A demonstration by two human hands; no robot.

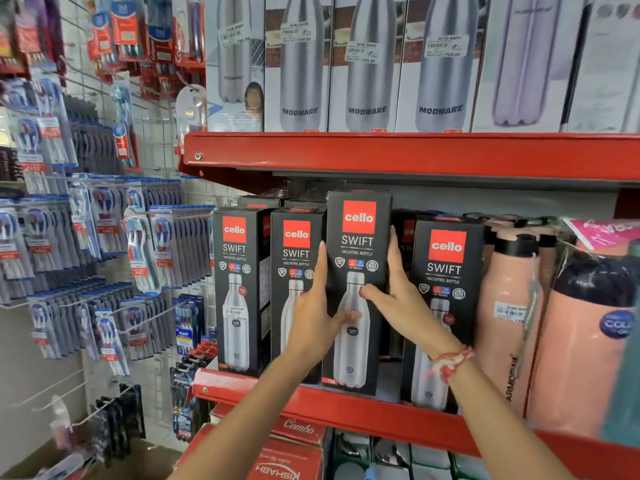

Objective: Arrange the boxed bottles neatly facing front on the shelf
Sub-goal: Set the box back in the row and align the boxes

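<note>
Several black Cello Swift bottle boxes stand facing front on the red middle shelf (346, 408). The third box (358, 237) sits a little forward and higher than its neighbours. My left hand (313, 318) presses its left edge, thumb across the front. My right hand (398, 296) grips its right edge, fingers up the side and thumb on the front. Neighbour boxes stand at the far left (239, 289), just left of the held one (294, 258), and to the right (446, 271). More boxes stand behind, mostly hidden.
Peach loose bottles (509, 306) crowd the shelf's right end. White Modware boxes (367, 64) fill the shelf above, its red lip (398, 154) close over the box tops. Toothbrush packs (104, 237) hang on the wall grid at left. Red cartons (291, 459) sit below.
</note>
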